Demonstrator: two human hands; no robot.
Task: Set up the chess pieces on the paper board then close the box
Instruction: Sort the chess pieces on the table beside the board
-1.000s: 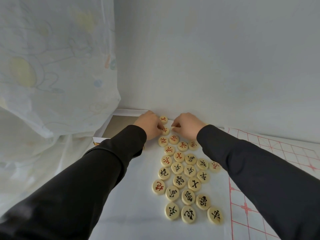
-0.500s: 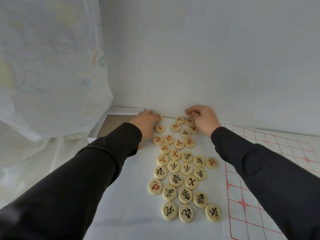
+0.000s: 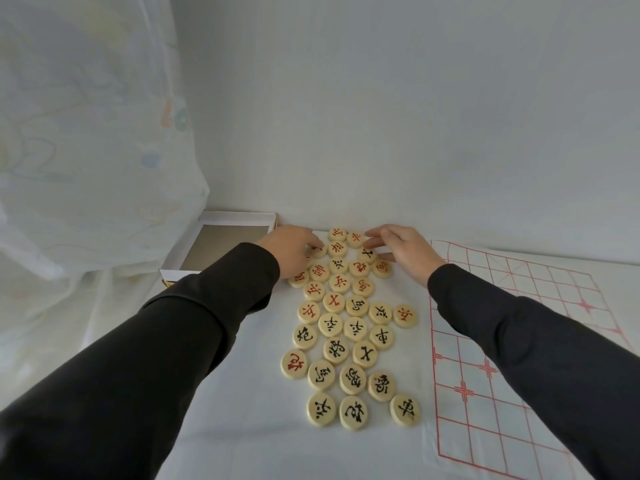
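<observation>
Beside the far pieces: right hand straight-fingered, touching them, nearer the board to its right; left hand grip unclear.

wall: plain, pale | curtain: sheer, faintly printed, perhaps | tabletop: white
</observation>
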